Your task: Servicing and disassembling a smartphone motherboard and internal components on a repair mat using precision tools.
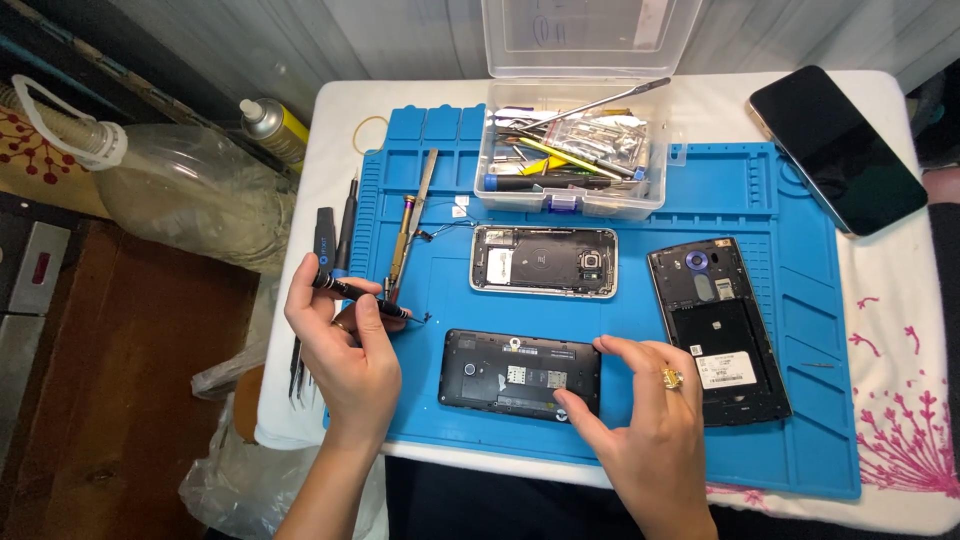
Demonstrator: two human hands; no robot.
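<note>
Pictured lower centre of the frame on a blue repair mat (800, 420): an opened black phone (520, 373), back cover off, lying flat with its long axis running left to right. Nearer of the two, the right hand (645, 415), touching the phone's right end, thumb (575, 408) pressed at the lower right corner and fingers (625, 352) curled over the upper right edge, loosely spread rather than clamped. Held at centre left, the left hand (345, 340), closed around a slim black screwdriver (362, 296), its tip pointed right and slightly down, just short of the phone's left end and apart from it. From that tip, the phone to the right and a little lower. Seen above it, mid-frame, a silver-framed opened phone (543, 261); to the right, a third opened dark phone (718, 330), angled. At upper centre, a clear plastic box of tools (570, 160); at upper right, an intact phone face up (838, 150) on the white table (330, 110).
</note>
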